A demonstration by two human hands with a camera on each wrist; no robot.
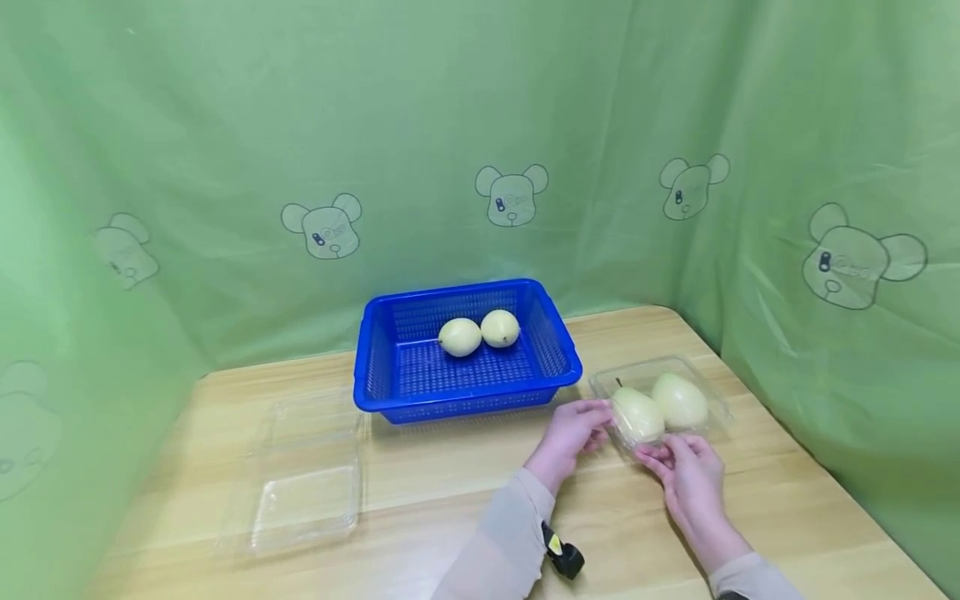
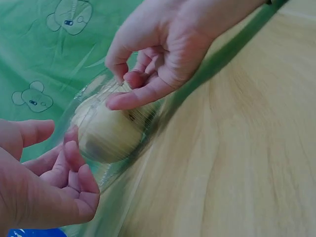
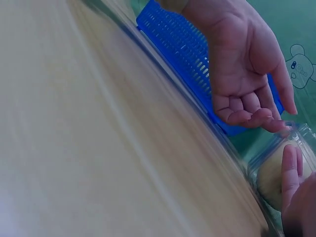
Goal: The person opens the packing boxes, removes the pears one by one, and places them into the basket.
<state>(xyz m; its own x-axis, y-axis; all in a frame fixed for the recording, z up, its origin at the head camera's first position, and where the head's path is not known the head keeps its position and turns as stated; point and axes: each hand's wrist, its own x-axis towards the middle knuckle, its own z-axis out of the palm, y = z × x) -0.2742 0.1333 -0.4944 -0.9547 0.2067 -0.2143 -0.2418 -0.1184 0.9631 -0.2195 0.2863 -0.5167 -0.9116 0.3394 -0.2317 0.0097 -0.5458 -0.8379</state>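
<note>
Two pale yellow pears (image 1: 638, 415) sit in a clear plastic clamshell box (image 1: 697, 363) at the right of the table, and clear plastic covers the near pear (image 2: 106, 133). My left hand (image 1: 572, 437) is at the box's left corner, fingertips touching the edge. Its thumb stands apart from the half-bent fingers in the right wrist view. At the front rim, my right hand (image 1: 692, 479) pinches the plastic between thumb and index finger. Behind and to the left, a blue plastic basket (image 1: 465, 402) holds two more pears (image 1: 460, 337).
An empty clear plastic clamshell box (image 1: 307, 500) lies unfolded on the left of the wooden table (image 1: 420, 533). A green curtain (image 1: 420, 125) with bear-head drawings encloses the back and sides. A black strap (image 1: 562, 557) hangs by the left sleeve.
</note>
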